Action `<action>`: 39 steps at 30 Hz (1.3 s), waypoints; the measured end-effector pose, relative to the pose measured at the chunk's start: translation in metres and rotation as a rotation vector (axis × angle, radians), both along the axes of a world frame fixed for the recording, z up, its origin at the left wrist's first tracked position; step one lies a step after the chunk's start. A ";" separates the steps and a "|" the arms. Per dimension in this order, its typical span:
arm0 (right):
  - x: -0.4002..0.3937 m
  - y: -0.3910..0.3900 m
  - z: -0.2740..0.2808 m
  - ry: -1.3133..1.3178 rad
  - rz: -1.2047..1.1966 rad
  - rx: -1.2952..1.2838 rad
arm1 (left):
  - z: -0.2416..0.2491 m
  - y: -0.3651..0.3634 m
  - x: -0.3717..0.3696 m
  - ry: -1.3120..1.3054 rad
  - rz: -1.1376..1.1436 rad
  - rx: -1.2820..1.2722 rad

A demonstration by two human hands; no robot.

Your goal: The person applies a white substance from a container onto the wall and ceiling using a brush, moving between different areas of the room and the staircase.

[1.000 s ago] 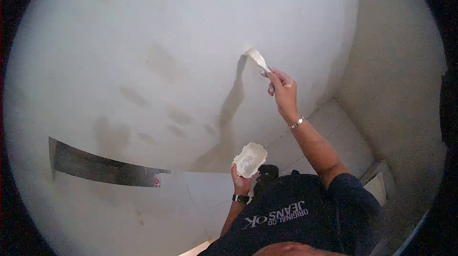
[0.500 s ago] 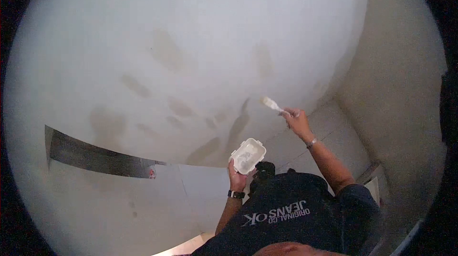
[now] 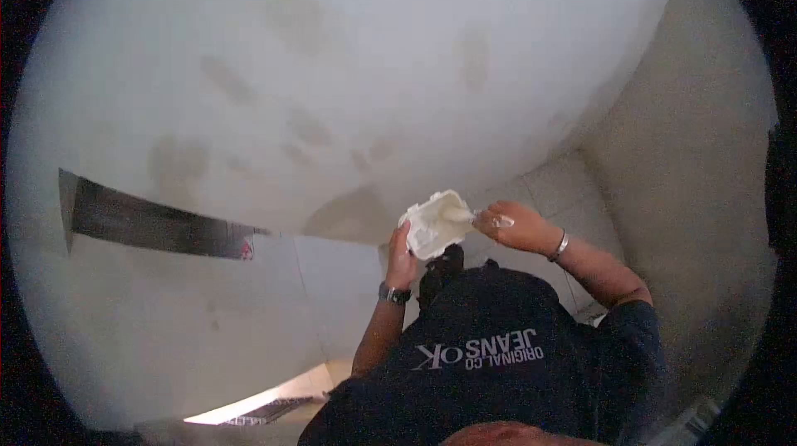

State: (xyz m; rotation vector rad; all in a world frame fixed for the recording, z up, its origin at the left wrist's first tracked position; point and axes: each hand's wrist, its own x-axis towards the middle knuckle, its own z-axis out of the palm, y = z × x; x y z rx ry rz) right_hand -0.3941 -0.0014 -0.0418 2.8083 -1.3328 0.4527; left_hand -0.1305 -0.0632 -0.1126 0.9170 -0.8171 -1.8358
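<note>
Two hands meet at the tub

Both of my hands have come together in front of my chest, where a second ago the right one was stretched up against the white wall (image 3: 349, 72), pressing the blade to it. That arm has since dropped and folded in, and the putty knife (image 3: 458, 213) has left the wall and now sits with its blade inside the small white tub (image 3: 433, 223). I read this as a reload: the stroke on the wall is finished and the blade is back for more filler, though the view is too soft for me to say how much filler is left in the tub.

My left hand (image 3: 402, 257) is wrapped around the near side of the tub from below, fingers clasped on it, forearm rising straight up from my dark shirt (image 3: 481, 355), watch at the wrist. The tub tilts toward the right. My right hand (image 3: 513, 228) lies just right of the tub, closed around the knife's handle, wrist bent inward, bracelet showing, elbow out to the side.

Darker patches mark the wall above the tub, and a dark strip (image 3: 149, 222) runs well to its left.
</note>
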 end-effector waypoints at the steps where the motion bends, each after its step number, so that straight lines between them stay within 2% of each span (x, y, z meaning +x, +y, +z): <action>1: 0.002 -0.002 -0.008 -0.038 -0.009 0.075 | 0.000 -0.001 0.001 0.003 -0.023 -0.020; 8: 0.003 -0.013 -0.015 -0.094 -0.015 -0.072 | -0.007 -0.008 0.002 -0.077 -0.056 -0.030; 10: 0.006 -0.012 -0.020 -0.239 -0.064 0.116 | -0.010 -0.010 0.004 -0.095 -0.050 -0.052; 11: 0.004 -0.013 -0.022 -0.242 -0.061 0.117 | -0.010 -0.010 0.004 -0.133 -0.042 -0.041; 13: -0.003 -0.007 -0.033 -0.513 -0.258 0.191 | -0.011 -0.006 0.004 -0.175 -0.037 -0.021; 14: -0.007 -0.007 -0.038 -0.516 -0.260 0.196 | -0.005 -0.005 0.000 -0.164 -0.025 0.004; 16: -0.013 -0.007 -0.050 -1.144 -0.590 0.804 | -0.006 -0.004 -0.005 -0.151 -0.013 0.026; 17: -0.014 -0.005 -0.059 -1.144 -0.592 0.804 | -0.011 -0.004 -0.007 -0.061 0.013 0.052; 18: -0.011 -0.001 -0.071 -1.395 -0.620 0.891 | -0.013 -0.003 -0.008 0.029 0.036 0.082; 19: -0.010 0.002 -0.082 -1.648 -0.637 0.971 | -0.016 -0.001 -0.008 0.030 0.033 0.085; 20: -0.009 0.003 -0.091 -1.650 -0.645 0.969 | -0.015 0.001 -0.009 -0.002 0.043 0.022; 22: -0.008 0.006 -0.110 -1.880 -0.714 1.013 | -0.020 0.006 -0.010 -0.024 0.037 -0.039; 23: -0.011 0.005 -0.115 -1.884 -0.726 0.995 | -0.018 0.007 -0.010 -0.018 0.040 -0.004; 25: -0.024 -0.001 -0.113 -2.069 -0.784 0.864 | -0.015 0.005 -0.010 0.001 0.000 0.025; 26: -0.031 -0.008 -0.111 -2.076 -0.793 0.823 | -0.023 0.003 -0.004 -0.057 -0.065 -0.085; 27: -0.036 -0.020 -0.106 -2.149 -0.878 0.646 | -0.024 0.002 -0.004 -0.113 -0.125 -0.200; 28: -0.044 -0.029 -0.094 -2.214 -0.960 0.463 | -0.020 0.003 -0.007 -0.100 -0.150 -0.212; 29: -0.051 -0.039 -0.085 -2.221 -0.958 0.431 | -0.018 0.003 -0.008 -0.018 -0.113 -0.105; 30: -0.058 -0.050 -0.075 -2.187 -0.964 0.295 | -0.014 0.001 -0.011 0.059 -0.072 0.004; 31: -0.063 -0.060 -0.066 -2.151 -0.970 0.166 | -0.010 -0.001 -0.013 0.060 -0.086 -0.006; 33: -0.066 -0.078 -0.040 -2.177 -0.992 0.107 | 0.002 0.000 -0.018 0.054 -0.022 0.114; 37: -0.067 -0.107 -0.023 -2.229 -0.970 -0.042 | -0.019 -0.002 -0.008 0.015 -0.038 0.078; 39: -0.073 -0.117 -0.008 -2.190 -0.962 -0.060 | -0.014 0.001 -0.009 -0.004 -0.041 0.077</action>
